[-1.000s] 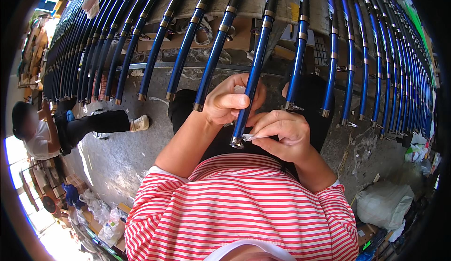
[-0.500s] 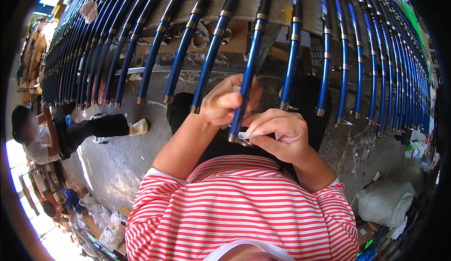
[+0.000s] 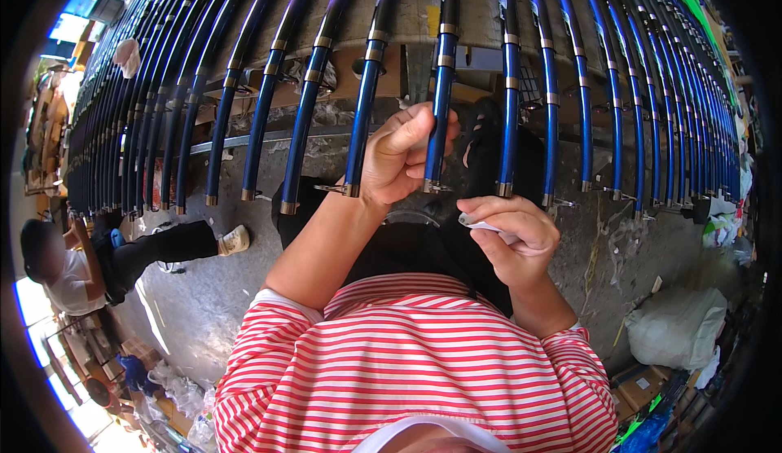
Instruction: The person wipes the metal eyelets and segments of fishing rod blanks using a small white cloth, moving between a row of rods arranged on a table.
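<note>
A row of glossy blue fishing rods [image 3: 379,86] with metal bands hangs over the edge of a bench, their lower ends pointing toward me. My left hand [image 3: 399,156] is closed around one blue rod [image 3: 441,115], a little above its end. At that end sits a small metal fitting [image 3: 436,186]. To the right, my right hand [image 3: 517,237] pinches a small folded white piece, paper or cloth [image 3: 486,226], between thumb and fingers. It is apart from the held rod, just below the end of the neighbouring rod [image 3: 507,127].
Cardboard boxes [image 3: 383,78] stand beneath the bench. At the left, another person [image 3: 73,261] sits by the same row of rods. A large whitish sack [image 3: 676,328] lies on the floor at the right, and plastic bags [image 3: 175,388] lie at the lower left.
My right hand has drawn away from the rod's end, to the right, with the white piece. The held rod hangs straighter, and my left hand still grips it.
</note>
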Demonstrator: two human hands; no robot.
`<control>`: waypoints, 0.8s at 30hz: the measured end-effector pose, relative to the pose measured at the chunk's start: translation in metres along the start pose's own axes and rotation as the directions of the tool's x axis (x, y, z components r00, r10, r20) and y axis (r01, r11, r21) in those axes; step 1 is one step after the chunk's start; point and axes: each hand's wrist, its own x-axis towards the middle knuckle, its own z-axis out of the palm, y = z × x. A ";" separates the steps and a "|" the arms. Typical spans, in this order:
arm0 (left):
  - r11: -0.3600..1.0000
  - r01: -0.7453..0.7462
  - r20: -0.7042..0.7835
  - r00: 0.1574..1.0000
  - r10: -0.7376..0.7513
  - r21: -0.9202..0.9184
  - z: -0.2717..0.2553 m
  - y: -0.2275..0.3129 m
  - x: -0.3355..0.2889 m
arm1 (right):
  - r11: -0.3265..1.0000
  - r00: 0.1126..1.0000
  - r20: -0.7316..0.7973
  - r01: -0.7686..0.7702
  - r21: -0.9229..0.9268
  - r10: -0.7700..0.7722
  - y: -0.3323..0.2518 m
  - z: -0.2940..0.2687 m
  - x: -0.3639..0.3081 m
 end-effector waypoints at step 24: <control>0.983 0.045 0.245 0.970 0.001 -0.181 -0.015 -0.020 -0.035 | 0.976 0.983 0.173 0.020 0.218 -0.059 0.015 0.017 0.011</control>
